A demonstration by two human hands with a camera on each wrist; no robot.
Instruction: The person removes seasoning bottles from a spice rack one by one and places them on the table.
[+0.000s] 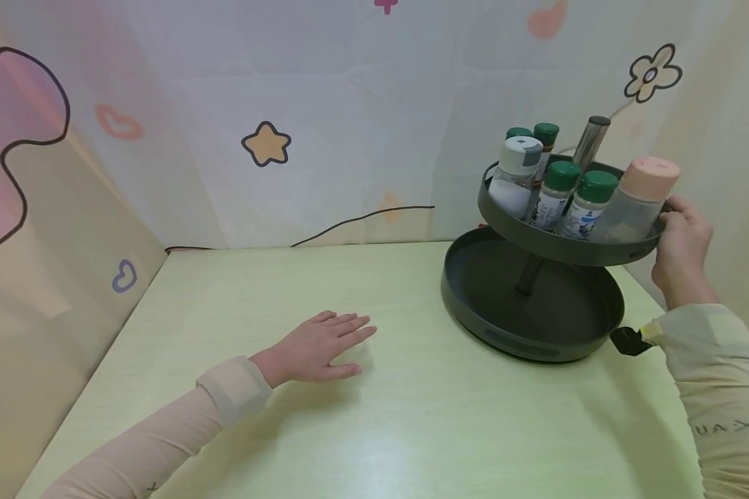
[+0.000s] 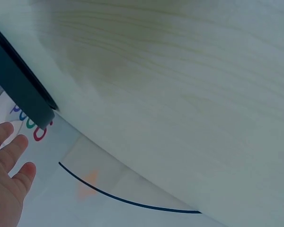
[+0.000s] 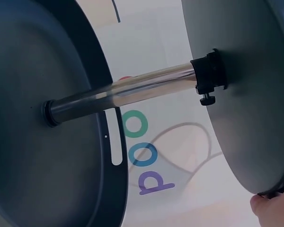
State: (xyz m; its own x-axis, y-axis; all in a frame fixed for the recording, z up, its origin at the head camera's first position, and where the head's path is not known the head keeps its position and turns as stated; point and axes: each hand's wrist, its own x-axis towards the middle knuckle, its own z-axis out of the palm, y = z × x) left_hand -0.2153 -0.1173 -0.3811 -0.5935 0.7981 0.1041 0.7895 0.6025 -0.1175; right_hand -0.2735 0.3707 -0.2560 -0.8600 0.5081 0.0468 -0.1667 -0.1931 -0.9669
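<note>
Left fingers (image 1: 356,337) straight, right fingers (image 1: 680,206) curled

The head view is bright, with pale glare at six o'clock on the tabletop (image 1: 381,443) and soft shadow below the left hand (image 1: 315,350); the left wrist view is dimmer, hazy, shadowed toward eleven.

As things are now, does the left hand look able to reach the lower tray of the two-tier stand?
Probably yes: the left hand holds nothing and points toward the lower tray, and in the head view no object shows between them.
</note>
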